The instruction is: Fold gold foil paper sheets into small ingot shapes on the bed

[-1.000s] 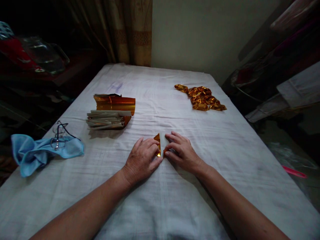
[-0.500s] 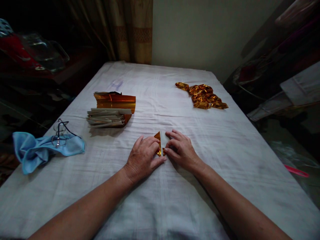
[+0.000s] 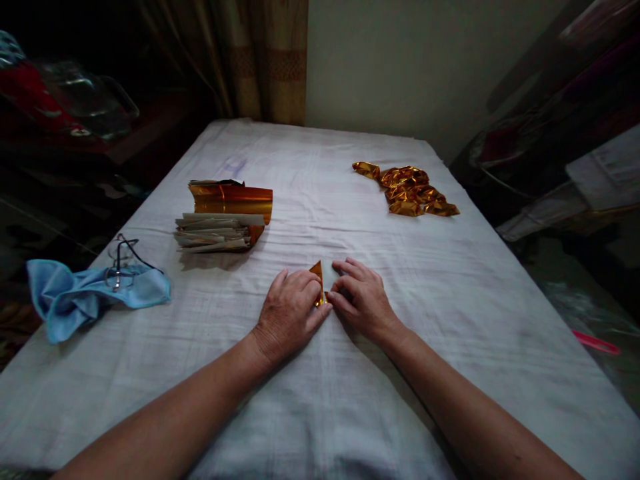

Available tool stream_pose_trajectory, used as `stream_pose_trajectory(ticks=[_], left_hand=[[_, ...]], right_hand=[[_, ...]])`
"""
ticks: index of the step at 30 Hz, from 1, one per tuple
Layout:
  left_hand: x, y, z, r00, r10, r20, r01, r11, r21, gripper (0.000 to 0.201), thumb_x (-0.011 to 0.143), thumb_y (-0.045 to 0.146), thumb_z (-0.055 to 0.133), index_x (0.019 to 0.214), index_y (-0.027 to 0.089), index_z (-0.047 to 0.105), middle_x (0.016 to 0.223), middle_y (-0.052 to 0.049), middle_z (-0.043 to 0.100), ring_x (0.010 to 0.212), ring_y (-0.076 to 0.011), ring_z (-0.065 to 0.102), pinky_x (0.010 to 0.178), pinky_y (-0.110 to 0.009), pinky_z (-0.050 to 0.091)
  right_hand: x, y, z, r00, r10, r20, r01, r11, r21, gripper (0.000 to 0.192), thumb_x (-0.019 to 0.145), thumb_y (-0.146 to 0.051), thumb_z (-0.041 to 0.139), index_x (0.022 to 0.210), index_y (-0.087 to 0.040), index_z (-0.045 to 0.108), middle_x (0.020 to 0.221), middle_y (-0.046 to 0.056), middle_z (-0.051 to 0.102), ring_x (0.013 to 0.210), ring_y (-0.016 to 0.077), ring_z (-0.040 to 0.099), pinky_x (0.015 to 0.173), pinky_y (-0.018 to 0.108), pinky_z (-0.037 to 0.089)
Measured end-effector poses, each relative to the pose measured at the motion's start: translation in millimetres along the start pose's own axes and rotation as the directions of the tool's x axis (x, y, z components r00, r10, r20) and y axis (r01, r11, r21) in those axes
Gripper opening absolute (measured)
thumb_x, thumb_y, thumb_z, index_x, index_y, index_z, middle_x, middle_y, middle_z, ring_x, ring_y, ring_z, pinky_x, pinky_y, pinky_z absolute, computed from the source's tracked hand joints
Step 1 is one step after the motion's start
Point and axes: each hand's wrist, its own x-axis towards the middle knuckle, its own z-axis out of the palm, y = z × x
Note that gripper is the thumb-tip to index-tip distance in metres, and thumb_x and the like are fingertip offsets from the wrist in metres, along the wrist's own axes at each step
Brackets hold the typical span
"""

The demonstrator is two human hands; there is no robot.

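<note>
My left hand [image 3: 289,312] and my right hand [image 3: 361,299] lie side by side on the white cloth [image 3: 320,400], fingertips meeting on a small piece of gold foil paper [image 3: 317,275]. Both hands press and pinch it against the cloth; only its pointed upper tip and a sliver near the thumbs show. To the upper left stands a stack of paper sheets wrapped in gold foil [image 3: 223,217]. At the upper right lies a heap of several folded gold foil pieces [image 3: 407,190].
A blue cloth [image 3: 80,297] with a pair of glasses [image 3: 120,267] on it lies at the table's left edge. A curtain [image 3: 250,60] hangs behind the table. Dark clutter stands on both sides, with a pink object [image 3: 595,343] low at the right.
My hands have closed slightly together over the foil piece, covering more of it. The view has shifted a little; nothing else on the table has moved.
</note>
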Motion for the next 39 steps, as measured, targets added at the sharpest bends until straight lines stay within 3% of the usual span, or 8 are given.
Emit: stream_pose_trajectory(ticks=[7,12,21,27,29,32,35,39], left_hand=[[0.9,1.8,1.5,1.000,-0.019,-0.020,0.019,1.000,0.007,0.011,0.087,0.026,0.066,0.090,0.022,0.057,0.107,-0.005,0.067,0.108,-0.0244,0.060,0.109,-0.049,0.036],[1.1,1.6,1.2,0.999,-0.023,-0.029,0.023,1.000,-0.012,0.012,0.085,0.026,0.067,0.088,0.022,0.056,0.105,-0.005,0.066,0.108,-0.0247,0.060,0.108,-0.048,0.038],[1.3,1.0,-0.4,0.999,-0.049,0.018,0.050,0.998,-0.050,0.011,0.086,0.026,0.066,0.089,0.023,0.056,0.108,-0.005,0.067,0.111,-0.0248,0.059,0.111,-0.050,0.034],[1.7,0.7,-3.1,0.998,-0.055,0.036,0.058,0.996,-0.069,0.012,0.084,0.023,0.068,0.086,0.022,0.055,0.107,-0.004,0.067,0.109,-0.0243,0.060,0.110,-0.050,0.035],[2.2,-3.3,-4.9,0.998,-0.024,0.058,0.029,0.995,-0.093,0.012,0.084,0.021,0.067,0.084,0.022,0.055,0.109,-0.005,0.067,0.111,-0.0241,0.059,0.111,-0.050,0.035],[4.1,-15.5,-9.3,0.992,0.061,0.113,-0.041,0.984,-0.174,0.014,0.084,0.017,0.066,0.092,0.023,0.056,0.116,-0.005,0.067,0.116,-0.0236,0.058,0.114,-0.051,0.032],[8.7,-31.1,-16.9,0.974,0.156,0.164,-0.109,0.959,-0.261,0.030,0.084,0.015,0.063,0.112,0.023,0.055,0.126,-0.007,0.063,0.121,-0.0230,0.056,0.116,-0.051,0.032],[20.6,-47.0,-30.3,0.935,0.270,0.232,-0.188,0.928,-0.321,0.055,0.082,0.011,0.061,0.134,0.025,0.049,0.137,-0.009,0.056,0.129,-0.0210,0.050,0.109,-0.038,0.042]], right_hand=[[0.3,-1.1,0.3,1.000,0.005,-0.002,-0.005,1.000,-0.016,0.005,0.084,-0.029,0.067,0.083,-0.024,0.067,0.130,0.009,0.065,0.132,0.0337,0.049,0.105,0.056,0.038],[2.1,3.0,-2.1,0.999,-0.014,0.040,0.016,0.999,-0.042,0.017,0.082,-0.035,0.072,0.093,-0.023,0.067,0.136,0.012,0.060,0.135,0.0354,0.045,0.106,0.056,0.037],[18.1,26.1,-13.0,0.991,-0.077,0.114,0.079,0.997,-0.013,0.024,0.077,-0.041,0.078,0.092,-0.025,0.068,0.135,0.010,0.062,0.135,0.0338,0.046,0.106,0.053,0.039],[17.9,44.4,-15.5,1.000,-0.031,-0.003,0.031,0.999,0.032,0.011,0.083,-0.031,0.068,0.090,-0.023,0.066,0.129,0.012,0.065,0.126,0.0303,0.055,0.104,0.052,0.043],[15.6,46.5,-17.5,0.997,0.002,-0.077,0.002,0.999,0.054,0.009,0.086,-0.027,0.060,0.092,-0.023,0.065,0.124,0.012,0.067,0.119,0.0279,0.060,0.101,0.050,0.046],[11.4,43.6,-20.9,0.990,0.027,-0.137,-0.021,0.999,0.046,0.020,0.088,-0.022,0.052,0.104,-0.021,0.065,0.117,0.012,0.070,0.110,0.0255,0.064,0.097,0.046,0.049],[7.5,35.5,-23.2,0.997,0.003,-0.073,-0.004,1.000,-0.008,0.033,0.084,-0.014,0.049,0.112,-0.022,0.065,0.111,0.010,0.072,0.104,0.0252,0.064,0.092,0.044,0.050],[4.4,25.5,-23.2,0.997,-0.059,0.054,0.058,0.998,0.014,0.048,0.075,-0.007,0.049,0.117,-0.024,0.065,0.110,0.007,0.072,0.103,0.0238,0.063,0.092,0.042,0.049]])
